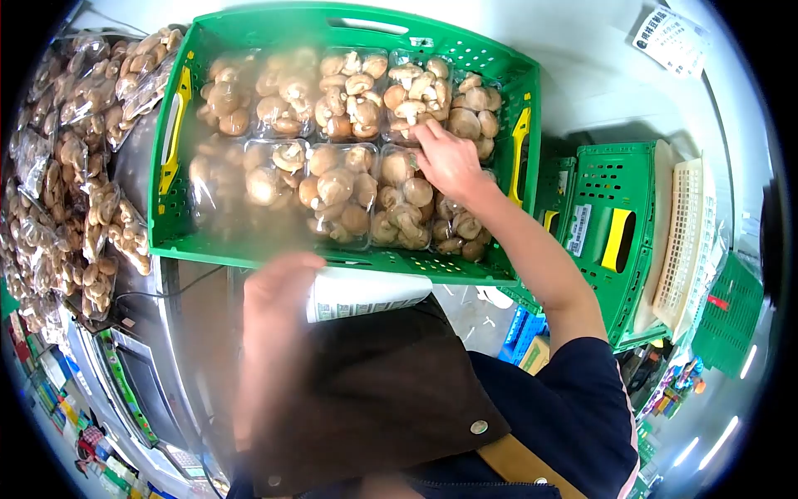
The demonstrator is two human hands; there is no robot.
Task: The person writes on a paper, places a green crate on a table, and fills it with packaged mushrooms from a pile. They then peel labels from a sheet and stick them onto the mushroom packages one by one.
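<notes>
Now, a big green crate [274, 21] holds two rows of mushroom packs [341, 195], all wrapped in clear plastic. The right hand [450, 162] reaches in over the right part of the crate. Its fingers are bent and close together, with the tips at one pack in the crate's far row; I cannot tell if they pinch it. The left hand [281, 281] is a blur by the crate's near edge, so I cannot tell if it is spread or pressed together. White paper with print [366, 291] shows beside that edge. More wrapped mushrooms [71, 166] lie in a heap left of the crate. Another crate with a yellow handle [603, 224] is to its right.
</notes>
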